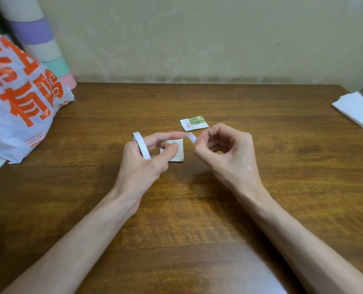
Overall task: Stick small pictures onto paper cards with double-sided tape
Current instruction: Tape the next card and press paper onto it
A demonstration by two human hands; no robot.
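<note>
We saw a pale wall [197, 39] behind a brown wood-grain desk [197, 219] that filled most of the view. At the far left a white plastic bag [17, 102] printed with large orange characters slumped on the desk. Behind it a thick striped roll [38, 32], banded in cream, purple, green and pink, leaned against the wall. At the right edge lay a small pile of white folded sheets [356, 109], well apart from the work.

Two bare forearms reached in from the bottom of the view and met near the middle of the desk. The left hand [142, 162] had its lower fingers curled, with its thumb bent in toward them. Its forefinger was stretched out to the right. The right hand [229, 158] was curled, thumb and forefinger pinched together on tape and the other fingers bent into the palm.

Under the left hand's fingertips a small stack of pale paper cards [179, 155] lay flat on the desk, partly hidden by the thumb. Just beyond both hands, toward the wall, a small picture [194, 123] of green stalks with a white margin lay face up, touching nothing.

A thin white roll of tape [141, 145] sat ringed around the left hand's fingers. From the forefinger's tip a short strip of tape [190, 137] ran across to the right hand's pinch, above the cards.
</note>
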